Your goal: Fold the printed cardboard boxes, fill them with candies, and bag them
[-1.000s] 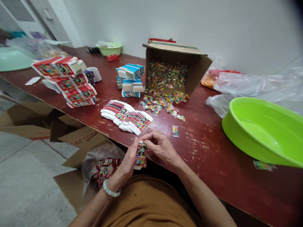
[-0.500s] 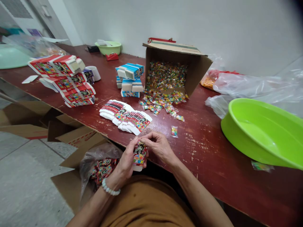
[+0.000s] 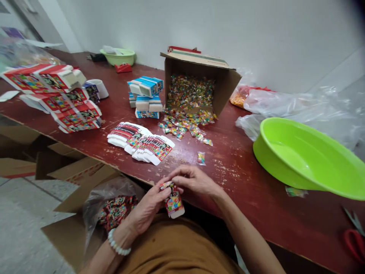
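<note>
My left hand (image 3: pixel 149 205) grips a small printed candy box (image 3: pixel 174 204), thumb across its front, in front of my belly. The box is red and colourful, with a white flap standing out at the near end. At the box's far end, my right hand (image 3: pixel 196 182) has its fingers bent and closed on it; the fingertips are partly hidden. Flat, unfolded candy boxes (image 3: pixel 139 140) lie fanned out on the table just beyond my hands. A single candy packet (image 3: pixel 201 158) rests right of them.
A cardboard carton (image 3: pixel 230 89) on its side spills candy packets. Bundled red boxes (image 3: pixel 68 101) and blue boxes (image 3: pixel 146 95) are stacked at left. A green basin (image 3: pixel 308 160) and scissors (image 3: pixel 355 232) sit right. Below the table edge, a plastic bag (image 3: pixel 114 205) holds filled-looking boxes.
The candy box has tilted, its near end swinging right, and my left thumb now lies across its front. My right hand has shifted slightly around the far end. The view has turned right.
</note>
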Tool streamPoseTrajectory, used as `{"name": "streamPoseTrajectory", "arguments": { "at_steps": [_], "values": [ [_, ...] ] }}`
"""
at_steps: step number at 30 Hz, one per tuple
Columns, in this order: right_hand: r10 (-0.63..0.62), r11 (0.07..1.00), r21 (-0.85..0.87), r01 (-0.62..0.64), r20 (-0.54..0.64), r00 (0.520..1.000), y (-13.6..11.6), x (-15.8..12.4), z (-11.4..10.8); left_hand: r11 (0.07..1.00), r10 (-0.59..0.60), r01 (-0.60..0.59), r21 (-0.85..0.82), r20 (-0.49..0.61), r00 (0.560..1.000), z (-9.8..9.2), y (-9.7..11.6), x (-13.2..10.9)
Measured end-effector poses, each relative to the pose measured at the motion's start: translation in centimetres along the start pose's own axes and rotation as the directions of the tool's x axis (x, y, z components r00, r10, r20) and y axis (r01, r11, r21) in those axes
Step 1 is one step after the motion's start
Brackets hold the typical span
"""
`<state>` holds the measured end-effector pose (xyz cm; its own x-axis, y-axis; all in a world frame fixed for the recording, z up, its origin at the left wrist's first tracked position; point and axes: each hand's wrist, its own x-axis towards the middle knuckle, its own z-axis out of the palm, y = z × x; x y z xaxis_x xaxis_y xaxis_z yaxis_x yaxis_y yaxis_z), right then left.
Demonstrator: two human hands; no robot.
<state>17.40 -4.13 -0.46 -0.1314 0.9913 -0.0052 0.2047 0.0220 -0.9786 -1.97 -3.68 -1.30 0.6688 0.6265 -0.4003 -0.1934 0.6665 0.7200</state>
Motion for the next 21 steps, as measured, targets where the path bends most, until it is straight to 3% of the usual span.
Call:
{"name": "streamPoseTrajectory", "arguments": {
  "at_steps": [2, 4, 5, 7, 10, 12, 13, 15, 17, 21],
  "values": [
    [-0.047, 0.972, -0.236, -0.010, -0.237, 0.970, 1.1, 0.4, -2.9, 0.997, -0.074, 0.075, 0.031, -0.005, 0.997, -1.1, -0.3, -0.9],
    [-0.054, 0.907, -0.390, -0.161, -0.486, 0.872, 2.6, 0.8, -5.6, 0.990, -0.111, 0.114, 0.082, -0.036, 0.993, -2.5, -0.5, -1.7],
    [-0.032, 0.871, -0.423, -0.248, -0.553, 0.832, 3.3, 0.9, -6.7, 0.987, -0.101, 0.107, 0.123, -0.053, 0.993, -3.3, -0.4, -2.1],
    [0.014, 0.830, -0.437, -0.347, -0.606, 0.795, 4.7, 1.2, -8.3, 0.961, -0.081, 0.097, 0.260, -0.071, 0.994, -4.9, 0.1, -2.8],
    [0.082, 0.875, -0.361, -0.324, -0.549, 0.832, 5.7, 1.4, -8.6, 0.816, -0.195, 0.165, 0.554, -0.005, 0.981, -6.6, 1.5, -3.6],
    [0.111, 0.912, -0.288, -0.290, -0.510, 0.853, 5.3, 1.3, -7.3, 0.715, -0.292, 0.198, 0.671, 0.029, 0.956, -6.9, 2.5, -3.9],
    [0.130, 0.942, -0.211, -0.259, -0.483, 0.866, 4.7, 1.1, -6.3, 0.715, -0.285, 0.186, 0.675, 0.038, 0.958, -6.8, 2.8, -3.9],
    [0.161, 0.986, 0.026, -0.165, -0.405, 0.900, 2.9, 0.7, -3.7, 0.802, -0.181, 0.118, 0.585, 0.050, 0.982, -6.3, 3.2, -3.7],
    [0.150, 0.959, 0.276, -0.061, -0.312, 0.938, 0.7, 0.4, -0.7, 0.891, -0.063, 0.033, 0.453, 0.051, 0.997, -5.5, 3.3, -3.3],
    [0.028, 0.909, 0.401, 0.113, -0.330, 0.944, -2.5, 0.8, 4.2, 0.914, 0.087, -0.110, 0.390, 0.076, 0.993, -3.4, 3.0, -2.5]
  ]
}}
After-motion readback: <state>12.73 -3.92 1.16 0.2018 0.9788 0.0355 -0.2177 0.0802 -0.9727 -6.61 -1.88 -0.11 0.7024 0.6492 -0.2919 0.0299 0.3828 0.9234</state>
